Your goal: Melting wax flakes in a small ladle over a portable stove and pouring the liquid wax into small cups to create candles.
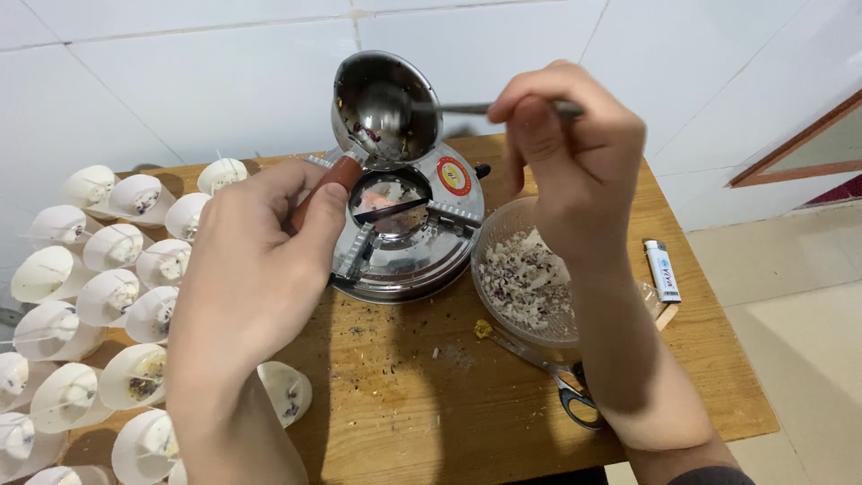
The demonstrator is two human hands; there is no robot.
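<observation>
The left hand (256,260) is gripping the brown handle of a tilted shiny steel ladle (386,103) above the round metal burner (404,233); the right hand (566,153) is pinching a thin spoon (409,106) inside it, and scraping gently should avoid spills.

Glossy metal ladle (386,106), shiny steel burner (409,238), matt wooden table (431,395).

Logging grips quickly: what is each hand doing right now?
Left hand: closed on the ladle's brown handle.
Right hand: closed on a thin metal utensil.
</observation>
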